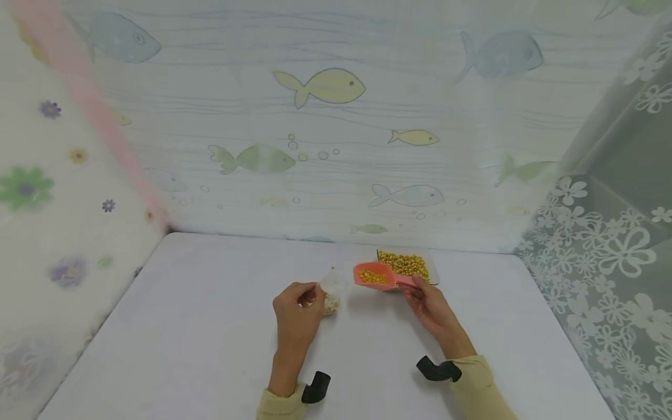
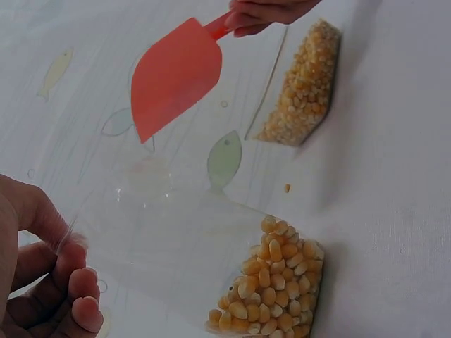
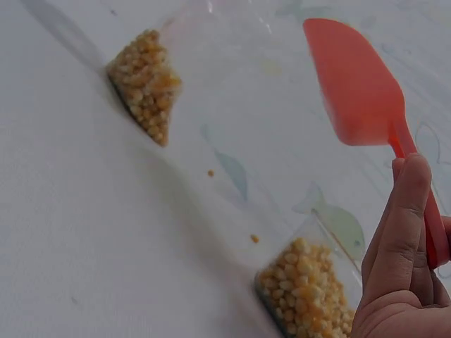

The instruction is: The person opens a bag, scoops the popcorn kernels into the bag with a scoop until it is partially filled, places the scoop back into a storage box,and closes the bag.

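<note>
Head view: the left hand [image 1: 296, 309] is pinching the rim of a small clear bag [image 1: 332, 291] standing on the white table [image 1: 210, 326], with corn kernels lying in its bottom. The right hand [image 1: 427, 303] is gripping the handle of a red scoop [image 1: 375, 274] loaded with kernels, just beside the bag and in front of a clear tray of corn [image 1: 406, 263].

Left wrist view: fingertips [image 2: 74, 282] are pinching the bag's [image 2: 211, 260] edge; the scoop [image 2: 176, 77] is hovering above.

Right wrist view: fingers [image 3: 402, 232] are curling round the scoop [image 3: 356, 81] handle.
</note>
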Action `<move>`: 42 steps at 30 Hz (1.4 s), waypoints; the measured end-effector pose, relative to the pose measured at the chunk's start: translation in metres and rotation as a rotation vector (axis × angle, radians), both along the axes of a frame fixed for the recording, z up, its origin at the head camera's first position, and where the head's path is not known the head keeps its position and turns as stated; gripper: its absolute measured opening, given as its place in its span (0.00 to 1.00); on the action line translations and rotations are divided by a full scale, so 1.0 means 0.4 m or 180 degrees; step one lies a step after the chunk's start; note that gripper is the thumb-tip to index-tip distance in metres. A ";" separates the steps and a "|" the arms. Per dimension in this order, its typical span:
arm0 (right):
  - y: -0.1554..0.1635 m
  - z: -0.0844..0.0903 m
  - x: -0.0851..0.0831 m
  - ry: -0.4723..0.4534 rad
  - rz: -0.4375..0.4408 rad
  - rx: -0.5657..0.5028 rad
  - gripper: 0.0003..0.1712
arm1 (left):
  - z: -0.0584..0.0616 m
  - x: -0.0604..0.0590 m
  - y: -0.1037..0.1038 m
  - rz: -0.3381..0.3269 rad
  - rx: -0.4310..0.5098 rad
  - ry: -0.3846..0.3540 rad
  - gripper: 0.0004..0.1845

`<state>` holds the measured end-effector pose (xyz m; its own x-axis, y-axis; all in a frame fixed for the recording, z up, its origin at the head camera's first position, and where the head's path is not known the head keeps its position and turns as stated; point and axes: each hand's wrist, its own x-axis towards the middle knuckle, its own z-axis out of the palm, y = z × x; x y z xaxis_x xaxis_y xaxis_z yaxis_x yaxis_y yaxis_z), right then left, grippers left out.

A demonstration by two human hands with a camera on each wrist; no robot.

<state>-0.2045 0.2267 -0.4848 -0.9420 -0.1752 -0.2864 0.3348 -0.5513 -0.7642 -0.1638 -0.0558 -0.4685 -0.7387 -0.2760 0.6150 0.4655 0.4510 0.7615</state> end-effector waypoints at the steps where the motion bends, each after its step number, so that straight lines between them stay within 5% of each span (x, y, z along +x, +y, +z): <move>1: -0.009 0.002 -0.001 -0.0006 0.0011 0.0014 0.24 | 0.001 0.000 0.000 0.0007 0.0005 -0.0009 0.06; 19: -0.118 0.028 -0.013 0.0096 0.0081 0.0609 0.17 | 0.001 0.003 -0.002 -0.0005 0.0016 -0.0154 0.04; 42: -0.163 0.135 -0.013 0.0857 0.0038 0.2170 0.21 | 0.003 0.006 -0.001 -0.0059 0.0081 -0.0175 0.04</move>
<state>-0.2098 0.1615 -0.4310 -0.9942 -0.0515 -0.0943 0.0901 0.0785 -0.9928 -0.1614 -0.0561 -0.4674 -0.7763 -0.2770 0.5662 0.4305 0.4230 0.7973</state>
